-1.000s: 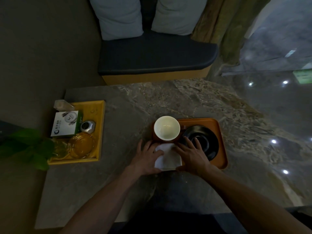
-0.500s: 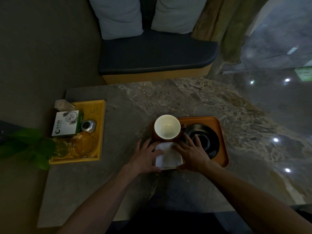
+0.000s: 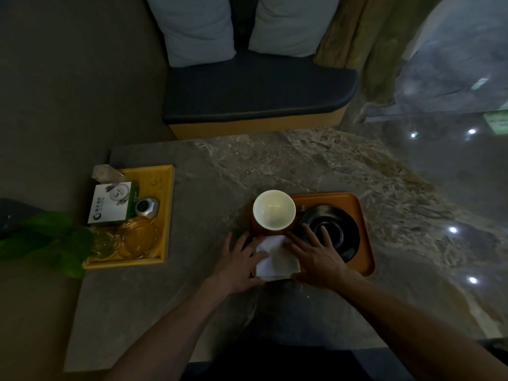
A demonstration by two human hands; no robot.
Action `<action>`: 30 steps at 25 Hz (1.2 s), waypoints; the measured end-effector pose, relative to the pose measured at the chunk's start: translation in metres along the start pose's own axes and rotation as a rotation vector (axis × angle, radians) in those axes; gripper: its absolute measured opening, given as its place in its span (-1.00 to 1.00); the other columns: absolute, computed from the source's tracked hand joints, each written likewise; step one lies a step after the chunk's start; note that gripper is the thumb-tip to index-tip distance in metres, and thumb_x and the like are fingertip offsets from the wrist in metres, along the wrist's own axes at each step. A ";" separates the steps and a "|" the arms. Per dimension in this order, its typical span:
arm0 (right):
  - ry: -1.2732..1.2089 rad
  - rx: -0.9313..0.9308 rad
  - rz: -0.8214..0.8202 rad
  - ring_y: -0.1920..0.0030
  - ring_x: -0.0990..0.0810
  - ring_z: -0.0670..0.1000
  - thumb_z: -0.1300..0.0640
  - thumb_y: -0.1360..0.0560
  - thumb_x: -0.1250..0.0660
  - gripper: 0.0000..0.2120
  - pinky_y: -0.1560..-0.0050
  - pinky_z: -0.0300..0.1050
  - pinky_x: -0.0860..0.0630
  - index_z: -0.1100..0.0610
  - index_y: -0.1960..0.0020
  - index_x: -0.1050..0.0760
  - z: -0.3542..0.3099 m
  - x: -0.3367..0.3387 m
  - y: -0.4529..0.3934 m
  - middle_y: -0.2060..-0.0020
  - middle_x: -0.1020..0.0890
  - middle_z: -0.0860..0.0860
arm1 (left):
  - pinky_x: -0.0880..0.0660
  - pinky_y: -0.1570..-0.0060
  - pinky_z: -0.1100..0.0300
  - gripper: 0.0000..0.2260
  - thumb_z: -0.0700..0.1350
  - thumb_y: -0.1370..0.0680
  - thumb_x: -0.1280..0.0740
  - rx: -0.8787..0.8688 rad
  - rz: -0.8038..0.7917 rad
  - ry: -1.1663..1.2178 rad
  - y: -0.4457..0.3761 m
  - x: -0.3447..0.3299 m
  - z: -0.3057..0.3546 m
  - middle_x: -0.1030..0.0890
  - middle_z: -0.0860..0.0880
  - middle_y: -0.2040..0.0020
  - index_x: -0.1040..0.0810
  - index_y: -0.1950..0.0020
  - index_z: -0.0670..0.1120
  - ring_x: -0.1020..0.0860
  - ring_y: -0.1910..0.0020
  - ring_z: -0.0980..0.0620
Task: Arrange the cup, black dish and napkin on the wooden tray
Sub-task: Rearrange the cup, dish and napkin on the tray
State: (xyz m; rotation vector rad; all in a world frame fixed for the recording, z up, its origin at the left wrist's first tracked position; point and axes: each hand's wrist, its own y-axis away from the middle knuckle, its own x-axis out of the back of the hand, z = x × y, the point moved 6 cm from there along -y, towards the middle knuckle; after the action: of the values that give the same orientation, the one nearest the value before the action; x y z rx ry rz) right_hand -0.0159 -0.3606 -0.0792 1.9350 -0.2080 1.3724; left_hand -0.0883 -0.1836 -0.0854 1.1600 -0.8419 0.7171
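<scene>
I have both hands down flat on the folded white cloth napkin [image 3: 276, 257], which lies on the near-left part of the orange-brown wooden tray with rounded corners [image 3: 362, 229], its near edge right at the tray's near rim. My left hand [image 3: 239, 264] is spread open, palm down, thumb and fingertips pressing the napkin's left edge; it grips nothing. My right hand [image 3: 316, 255] is also open and flat, its heel and thumb on the napkin's right side, while 2 or 3 of its fingers reach out over the round matte black dish [image 3: 334, 233].

My worry is those fingers: if I slide the right hand to smooth the cloth, they could drag the black dish sideways against the tray's lip, or nudge it toward the cup. The round, pale cream cup [image 3: 274, 209], smooth and glossy like glazed ceramic, stands upright on the tray's far-left corner, just beyond the napkin; a forward push of the cloth could bump its base and tip it. The napkin is soft and thin, so uneven pressure from the 2 hands could bunch it or shove it off the near rim onto the mottled grey stone tabletop [image 3: 220, 166].

The dish looks shallow, with a raised inner ring. All 3 items appear to sit on the tray.
</scene>
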 end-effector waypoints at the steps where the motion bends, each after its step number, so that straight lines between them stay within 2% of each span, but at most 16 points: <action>1: 0.001 -0.002 0.000 -0.49 0.34 0.24 -0.30 -0.46 -0.26 -0.15 -0.36 0.44 0.34 -0.14 -0.54 0.16 0.000 -0.002 0.000 -0.57 0.14 -0.04 | 0.27 -0.43 -0.35 -0.37 0.30 -0.51 -0.23 0.001 -0.007 0.006 0.000 0.001 0.000 0.03 -0.02 -0.63 -0.16 -0.53 0.15 0.14 -0.58 -0.16; 7: 0.012 -0.006 0.002 -0.44 0.43 0.21 -0.30 -0.45 -0.26 -0.19 -0.31 0.42 0.40 -0.15 -0.53 0.08 -0.001 -0.004 -0.002 -0.57 0.14 -0.05 | 0.25 -0.46 -0.33 -0.35 0.34 -0.49 -0.22 -0.005 -0.016 0.000 -0.002 0.009 0.001 0.03 -0.05 -0.62 -0.19 -0.52 0.14 0.16 -0.58 -0.16; 11: 0.023 -0.018 0.029 -0.46 0.40 0.21 -0.27 -0.45 -0.28 -0.23 -0.32 0.41 0.39 -0.13 -0.52 0.01 -0.004 0.000 -0.004 -0.58 0.06 -0.04 | 0.24 -0.48 -0.31 -0.34 0.35 -0.48 -0.22 0.003 -0.008 0.007 -0.005 0.009 0.001 -0.02 -0.07 -0.61 -0.19 -0.51 0.14 0.12 -0.58 -0.17; 15: 0.026 -0.030 0.030 -0.51 0.32 0.24 -0.23 -0.46 -0.31 -0.20 -0.35 0.42 0.36 -0.10 -0.54 0.04 -0.008 0.004 -0.005 -0.58 0.04 -0.03 | 0.21 -0.48 -0.31 -0.33 0.36 -0.47 -0.24 0.014 0.022 0.024 -0.006 0.006 -0.002 -0.07 -0.08 -0.60 -0.19 -0.51 0.13 0.08 -0.57 -0.17; 24: -0.008 -0.021 0.026 -0.51 0.30 0.24 -0.25 -0.46 -0.30 -0.18 -0.37 0.43 0.33 -0.14 -0.55 0.09 -0.007 0.006 -0.003 -0.58 0.08 -0.05 | 0.23 -0.47 -0.29 -0.30 0.37 -0.44 -0.26 0.032 0.035 0.051 -0.005 0.002 -0.007 -0.09 -0.05 -0.59 -0.19 -0.51 0.15 0.06 -0.57 -0.16; 30: -0.016 -0.003 0.047 -0.51 0.29 0.23 -0.27 -0.44 -0.30 -0.18 -0.36 0.44 0.33 -0.15 -0.54 0.06 -0.005 0.004 -0.005 -0.58 0.03 -0.05 | 0.21 -0.47 -0.29 -0.29 0.37 -0.43 -0.27 0.036 0.036 0.064 -0.005 0.002 -0.008 -0.11 -0.04 -0.59 -0.20 -0.51 0.15 0.04 -0.57 -0.14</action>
State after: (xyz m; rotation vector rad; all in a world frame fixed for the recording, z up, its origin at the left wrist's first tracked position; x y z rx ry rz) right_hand -0.0151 -0.3531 -0.0772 1.9504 -0.2644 1.3863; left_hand -0.0817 -0.1771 -0.0873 1.1509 -0.8005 0.7977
